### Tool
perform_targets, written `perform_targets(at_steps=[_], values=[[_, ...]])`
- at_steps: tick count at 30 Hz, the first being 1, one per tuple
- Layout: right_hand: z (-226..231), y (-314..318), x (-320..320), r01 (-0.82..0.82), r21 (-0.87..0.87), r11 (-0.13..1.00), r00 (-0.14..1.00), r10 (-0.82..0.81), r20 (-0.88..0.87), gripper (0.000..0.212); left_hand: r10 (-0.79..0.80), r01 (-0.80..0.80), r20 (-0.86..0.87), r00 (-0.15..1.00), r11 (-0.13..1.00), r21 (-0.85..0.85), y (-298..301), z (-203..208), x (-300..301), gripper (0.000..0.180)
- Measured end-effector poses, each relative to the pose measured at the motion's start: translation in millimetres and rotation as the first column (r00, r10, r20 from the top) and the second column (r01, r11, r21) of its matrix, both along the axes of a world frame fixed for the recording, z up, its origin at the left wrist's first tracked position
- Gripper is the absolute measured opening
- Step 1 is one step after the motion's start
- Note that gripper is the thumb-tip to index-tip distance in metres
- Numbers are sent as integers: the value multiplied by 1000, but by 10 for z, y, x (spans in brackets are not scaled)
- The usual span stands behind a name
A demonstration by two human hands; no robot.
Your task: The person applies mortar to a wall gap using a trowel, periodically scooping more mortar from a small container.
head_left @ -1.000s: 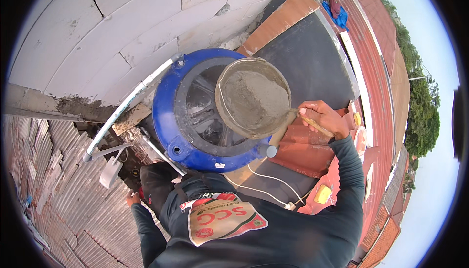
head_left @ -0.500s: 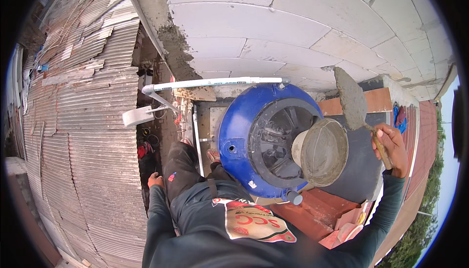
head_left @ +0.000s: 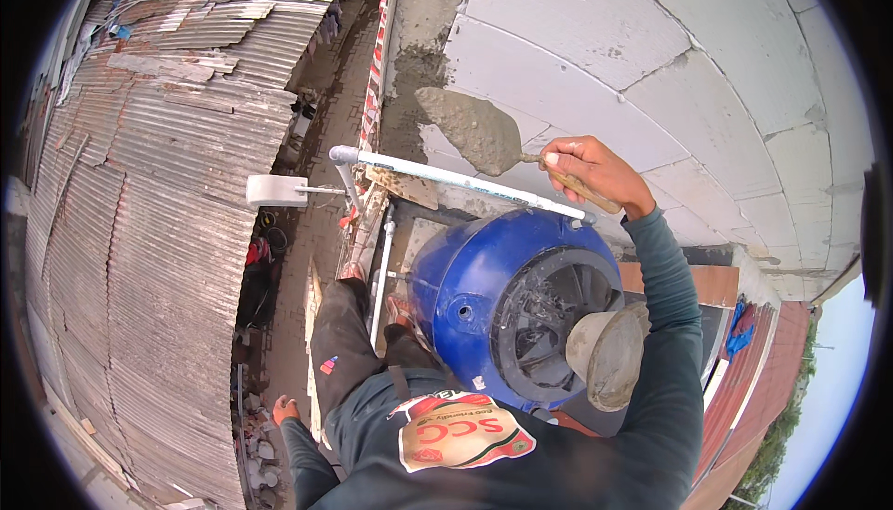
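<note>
My right hand [head_left: 600, 173] is wrapped round the wooden handle of a trowel [head_left: 476, 133]. Wet grey mortar covers the blade, which points left in front of the block wall [head_left: 581, 26], close to its mortar-smeared left edge [head_left: 409, 92]. Hanging low beside my leg, my left hand [head_left: 286, 409] is small in view, its fingers loosely apart with nothing seen in them. A mortar-caked bucket [head_left: 583, 343] stands on the black lid of a blue water tank [head_left: 474, 264], partly behind my right arm. Grey mortar [head_left: 619, 361] shows inside it.
White pipe [head_left: 456, 173] crosses between the wall and the tank, with a pale box-shaped fixture [head_left: 276, 190] near its left end. Corrugated roofing [head_left: 177, 259] spreads along the left, past a drop to a paved passage [head_left: 296, 278]. Red-white tape [head_left: 374, 73] runs beside the wall edge.
My right hand has carried the loaded trowel leftward from beyond the bucket to the wall's left part. The view has turned left, and my left hand hangs lower in the picture.
</note>
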State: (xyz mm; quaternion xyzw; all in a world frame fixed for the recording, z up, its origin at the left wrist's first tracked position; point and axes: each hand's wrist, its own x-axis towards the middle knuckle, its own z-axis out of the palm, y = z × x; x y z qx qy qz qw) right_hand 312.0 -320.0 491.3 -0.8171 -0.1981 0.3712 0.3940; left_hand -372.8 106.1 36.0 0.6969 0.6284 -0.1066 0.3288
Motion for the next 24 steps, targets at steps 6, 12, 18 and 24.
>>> perform_targets(at_steps=[6,12,18,24], values=[[-685,840,482,-128,9,992,917,122,-381,30,193,-199,-107,975,979,-50,-763,278,-357,49],[-1624,1117,1424,83,-49,995,743,-94,-663,30,204,-211,-118,972,976,-56,-1236,81,-368,45],[-817,1095,1229,140,92,986,869,-78,-488,34,364,-376,-145,920,925,-61,-1528,140,-667,38],[-2284,1388,1436,-111,-363,925,969,20,-245,35,311,-313,-46,949,923,-223,-1464,68,-367,41]])
